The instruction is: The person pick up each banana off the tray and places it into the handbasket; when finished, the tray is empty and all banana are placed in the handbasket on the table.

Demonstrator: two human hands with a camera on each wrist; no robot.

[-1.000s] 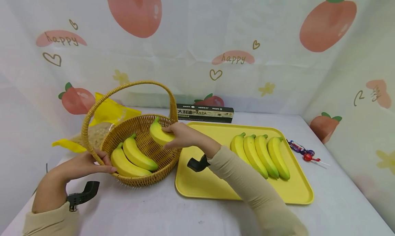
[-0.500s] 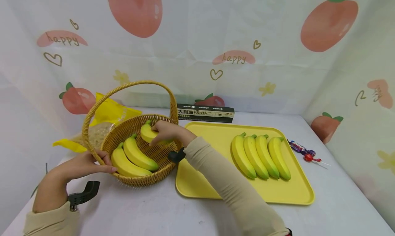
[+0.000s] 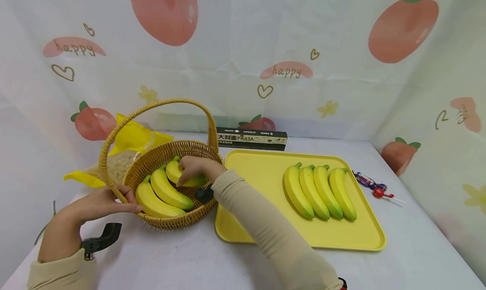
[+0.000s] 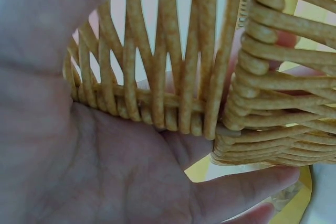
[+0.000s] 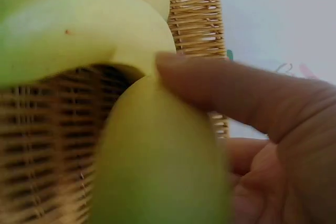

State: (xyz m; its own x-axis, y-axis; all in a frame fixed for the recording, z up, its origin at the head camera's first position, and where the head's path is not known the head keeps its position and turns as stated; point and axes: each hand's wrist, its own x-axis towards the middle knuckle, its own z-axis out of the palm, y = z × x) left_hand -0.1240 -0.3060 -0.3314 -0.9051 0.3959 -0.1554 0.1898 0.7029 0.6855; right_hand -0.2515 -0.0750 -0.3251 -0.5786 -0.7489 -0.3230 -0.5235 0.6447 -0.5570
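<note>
Over the last second the banana [image 3: 173,172] in the right hand [image 3: 194,167] has shifted left and lower, and it is now inside the basket [image 3: 178,223], close by two bananas [image 3: 168,191] lying there; I judge its placing nearly complete, with four bananas [image 3: 298,193] left on the tray [image 3: 258,167]. The right fingers are clamped on the banana, while the left hand [image 3: 106,203] grips the basket at the foot of the handle [image 3: 176,100], as before. The right wrist view alone shows a brown speck [image 5: 67,31] on a neighbouring banana; the left wrist view alone gives glimpses of fingers through the weave, which the head view hides
</note>
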